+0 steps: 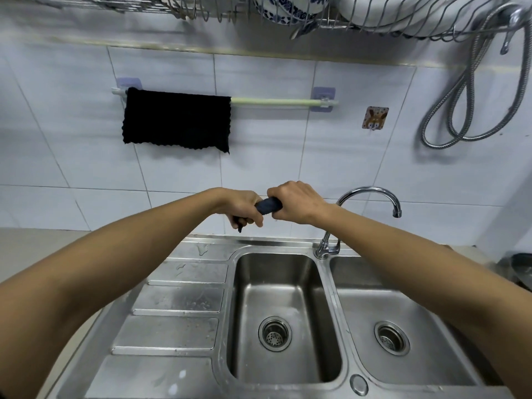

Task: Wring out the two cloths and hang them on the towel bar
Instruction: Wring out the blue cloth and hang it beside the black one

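A black cloth (177,120) hangs spread over the left half of the pale green towel bar (276,102) on the tiled wall. A second dark blue cloth (269,205) is rolled into a tight twist, held above the back of the left sink basin (276,306). My left hand (240,207) grips its left end, and a short tail sticks out below the fist. My right hand (296,203) grips its right end. Both fists sit close together, with only a short stretch of cloth showing between them.
A chrome swivel tap (371,194) stands right of my hands, between the two steel basins. A ribbed drainboard (175,300) lies to the left. A dish rack (316,15) with bowls hangs overhead, and a coiled metal hose (460,105) hangs at the right wall.
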